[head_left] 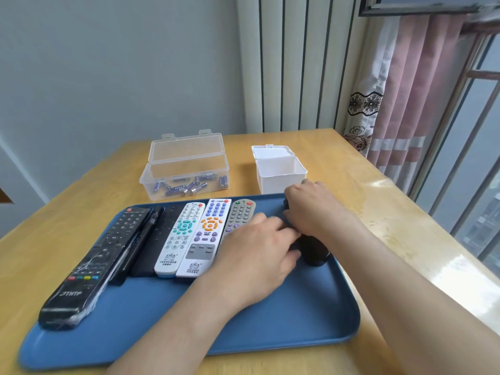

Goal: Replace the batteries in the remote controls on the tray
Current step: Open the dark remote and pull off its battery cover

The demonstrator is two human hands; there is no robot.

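A blue tray (270, 320) holds several remotes in a row: a long black one (92, 266) at the left, two more black ones beside it, a white one with teal buttons (180, 239), a white one with orange buttons (205, 234) and a grey one (240, 215). At the tray's right end lies a black remote (313, 253), mostly hidden by both hands. My left hand (259, 250) grips its near part with curled fingers. My right hand (311, 207) curls over its far end.
A clear plastic box (186, 169) with its lid up holds several blue batteries, behind the tray. To its right stands a white open box (280, 173). The wooden table's right edge (433, 239) runs along a window with a pink curtain (405, 104).
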